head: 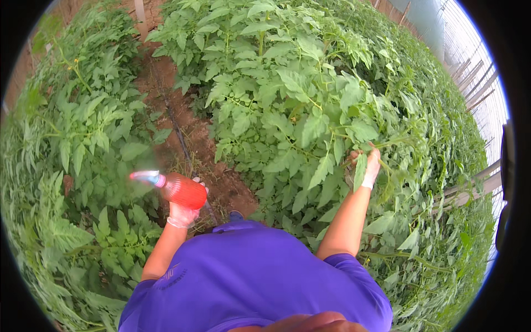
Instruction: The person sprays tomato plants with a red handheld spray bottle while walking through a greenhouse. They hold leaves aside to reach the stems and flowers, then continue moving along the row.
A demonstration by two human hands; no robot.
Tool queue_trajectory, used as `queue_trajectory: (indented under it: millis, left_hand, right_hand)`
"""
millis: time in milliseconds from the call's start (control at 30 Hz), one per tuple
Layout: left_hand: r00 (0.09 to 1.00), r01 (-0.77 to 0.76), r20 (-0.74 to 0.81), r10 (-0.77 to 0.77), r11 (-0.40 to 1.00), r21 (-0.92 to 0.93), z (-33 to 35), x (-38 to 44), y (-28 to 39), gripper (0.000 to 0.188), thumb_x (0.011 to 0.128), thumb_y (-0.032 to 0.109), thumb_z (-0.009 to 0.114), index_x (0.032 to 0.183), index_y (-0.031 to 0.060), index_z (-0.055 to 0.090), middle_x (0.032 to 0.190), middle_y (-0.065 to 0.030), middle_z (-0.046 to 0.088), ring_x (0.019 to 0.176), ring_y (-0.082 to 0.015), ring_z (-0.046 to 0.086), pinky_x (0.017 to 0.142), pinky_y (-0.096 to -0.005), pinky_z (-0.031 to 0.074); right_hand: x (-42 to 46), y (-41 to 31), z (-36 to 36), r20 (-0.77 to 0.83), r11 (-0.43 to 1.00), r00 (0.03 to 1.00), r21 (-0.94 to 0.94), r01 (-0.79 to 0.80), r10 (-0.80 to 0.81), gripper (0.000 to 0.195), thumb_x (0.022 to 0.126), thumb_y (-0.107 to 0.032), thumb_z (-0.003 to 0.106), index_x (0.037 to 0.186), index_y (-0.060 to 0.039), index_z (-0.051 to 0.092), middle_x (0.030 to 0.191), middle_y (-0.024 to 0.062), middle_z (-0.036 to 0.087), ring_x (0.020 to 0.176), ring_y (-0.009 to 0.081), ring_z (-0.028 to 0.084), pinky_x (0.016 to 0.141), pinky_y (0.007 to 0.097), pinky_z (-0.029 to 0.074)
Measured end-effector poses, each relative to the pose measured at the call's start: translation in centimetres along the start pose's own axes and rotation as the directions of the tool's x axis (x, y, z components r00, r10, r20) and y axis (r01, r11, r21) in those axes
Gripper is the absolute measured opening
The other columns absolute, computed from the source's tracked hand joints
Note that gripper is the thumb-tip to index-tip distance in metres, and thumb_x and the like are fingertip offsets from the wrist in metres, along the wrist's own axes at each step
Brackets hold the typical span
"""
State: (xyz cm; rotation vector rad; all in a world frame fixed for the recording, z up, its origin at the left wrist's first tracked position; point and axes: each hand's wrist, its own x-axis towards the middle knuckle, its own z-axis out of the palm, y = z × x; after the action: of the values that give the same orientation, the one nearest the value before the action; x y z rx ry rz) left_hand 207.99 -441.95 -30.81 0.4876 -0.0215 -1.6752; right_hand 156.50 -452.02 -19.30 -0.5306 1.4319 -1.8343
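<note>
My left hand (184, 213), in a thin translucent glove, is wrapped around a small spray bottle (184, 191) of red liquid. The bottle lies tilted over, its blurred spray head (147, 177) pointing left towards the leaves. On the right, my gloved right hand (367, 166) is in among the tomato foliage (315, 124), fingers bent around a stem at the near side of the plant. A leaf covers part of that hand, so its exact hold is partly hidden. Small yellow flowers (76, 61) show on a plant at the upper left.
Between the dense plant rows runs a narrow soil path (199, 137), with a dark drip hose (176, 128) along it. More tomato plants (83, 124) stand on the left. A wooden pole (473, 189) and the greenhouse's plastic wall (468, 33) are at the right.
</note>
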Motion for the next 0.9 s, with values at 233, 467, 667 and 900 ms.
queue_trajectory:
  millis: [233,467,667,900]
  left_hand:
    - [0.979,0.154,0.126,-0.161,0.986,0.065,1.8,9.5,5.2,0.049,0.095,0.040,0.054,0.124,0.0010,0.051,0.116,-0.0187,0.060,0.106,-0.0359,0.060,0.086,-0.0438,0.056]
    - [0.956,0.282,0.016,-0.294,0.928,0.242,3.4,17.5,9.8,0.052,0.095,0.041,0.051,0.127,-0.0004,0.051,0.115,-0.0191,0.061,0.107,-0.0351,0.060,0.081,-0.0397,0.058]
    - [0.905,0.416,-0.003,-0.426,0.881,0.225,5.1,21.9,13.3,0.045,0.097,0.037,0.050,0.121,0.0002,0.054,0.114,-0.0187,0.060,0.104,-0.0338,0.060,0.089,-0.0414,0.054]
    - [0.887,0.432,0.067,-0.456,0.872,0.229,7.7,26.1,17.0,0.034,0.096,0.038,0.052,0.110,0.0072,0.057,0.107,-0.0131,0.064,0.097,-0.0336,0.064,0.089,-0.0504,0.054]
  right_hand:
    - [-3.1,1.4,1.0,-0.121,0.929,0.925,-0.142,0.343,-0.360,0.026,0.092,-0.023,0.053,0.112,-0.0059,0.056,0.093,0.0087,0.064,0.071,0.0157,0.062,0.055,0.0237,0.048]
    - [-3.4,3.6,-1.2,-0.391,0.879,0.790,-0.276,0.390,-0.473,0.029,0.088,-0.027,0.065,0.104,-0.0032,0.064,0.090,0.0080,0.067,0.068,0.0160,0.061,0.059,0.0294,0.047]
    - [-4.1,7.1,-7.1,-0.362,0.861,0.831,-0.448,0.242,-0.422,0.042,0.084,-0.043,0.067,0.106,-0.0073,0.064,0.085,0.0077,0.069,0.071,0.0272,0.066,0.062,0.0402,0.052]
    - [-8.8,2.4,1.8,-0.077,0.304,0.393,-0.772,0.558,-0.916,0.040,0.093,-0.031,0.057,0.120,-0.0018,0.061,0.137,0.0149,0.052,0.118,0.0243,0.051,0.095,0.0461,0.046]
